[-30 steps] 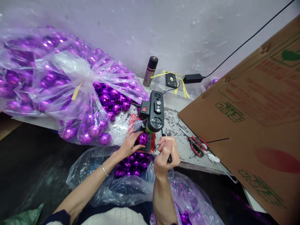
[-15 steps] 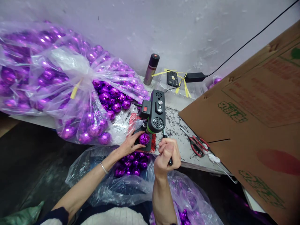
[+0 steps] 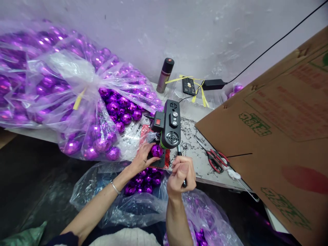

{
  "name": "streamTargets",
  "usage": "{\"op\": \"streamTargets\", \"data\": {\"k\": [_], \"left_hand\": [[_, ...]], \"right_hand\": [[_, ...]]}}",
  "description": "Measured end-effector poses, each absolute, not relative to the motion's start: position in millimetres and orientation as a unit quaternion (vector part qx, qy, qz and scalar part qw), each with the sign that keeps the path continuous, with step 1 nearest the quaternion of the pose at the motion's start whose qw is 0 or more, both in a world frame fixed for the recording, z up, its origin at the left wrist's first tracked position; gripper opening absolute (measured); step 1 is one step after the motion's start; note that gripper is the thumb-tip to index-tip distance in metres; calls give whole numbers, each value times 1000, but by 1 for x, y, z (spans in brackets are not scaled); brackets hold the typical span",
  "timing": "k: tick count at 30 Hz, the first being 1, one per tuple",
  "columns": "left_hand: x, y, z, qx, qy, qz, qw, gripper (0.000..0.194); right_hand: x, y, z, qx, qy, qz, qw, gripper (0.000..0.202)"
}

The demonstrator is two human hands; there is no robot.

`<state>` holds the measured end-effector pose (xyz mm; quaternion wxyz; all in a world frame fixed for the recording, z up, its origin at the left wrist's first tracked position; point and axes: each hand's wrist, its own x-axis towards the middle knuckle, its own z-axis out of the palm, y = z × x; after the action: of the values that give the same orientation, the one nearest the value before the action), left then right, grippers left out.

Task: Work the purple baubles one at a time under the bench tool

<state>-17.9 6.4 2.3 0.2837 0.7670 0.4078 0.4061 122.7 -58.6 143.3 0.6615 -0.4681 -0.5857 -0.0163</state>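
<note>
A small black machine [image 3: 172, 123] with a red switch and round vents stands on the white table. My left hand [image 3: 144, 158] has its thumb and fingers around a shiny purple ball [image 3: 156, 150], at the machine's lower front over its dark base. My right hand [image 3: 181, 173] is wrapped round the black grip of the machine's lever [image 3: 179, 150], just right of the ball. Below the table edge, more purple balls [image 3: 143, 181] lie in an open clear bag.
A big clear bag of purple balls [image 3: 74, 77] fills the left. Behind stand a spray can [image 3: 165, 76] and a black adapter [image 3: 214, 84]. Red-handled scissors [image 3: 216, 160] lie at right beside a large cardboard box [image 3: 271, 126]. Black scraps litter the table.
My left hand has shifted slightly up, and the purple ball sits a little nearer the machine's head. My right hand, still on the lever, has moved slightly left.
</note>
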Motion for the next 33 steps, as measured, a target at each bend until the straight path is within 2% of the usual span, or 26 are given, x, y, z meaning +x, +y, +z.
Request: {"op": "streamTargets", "data": {"k": [13,33], "left_hand": [[-12,6,7,751,444,393,292,66],[-12,8,5,751,437,403,286,65]], "right_hand": [[124,-59,102,-455,-598,-46,658,37],[125,-54,79,-423,-593,-14,685,37]]}}
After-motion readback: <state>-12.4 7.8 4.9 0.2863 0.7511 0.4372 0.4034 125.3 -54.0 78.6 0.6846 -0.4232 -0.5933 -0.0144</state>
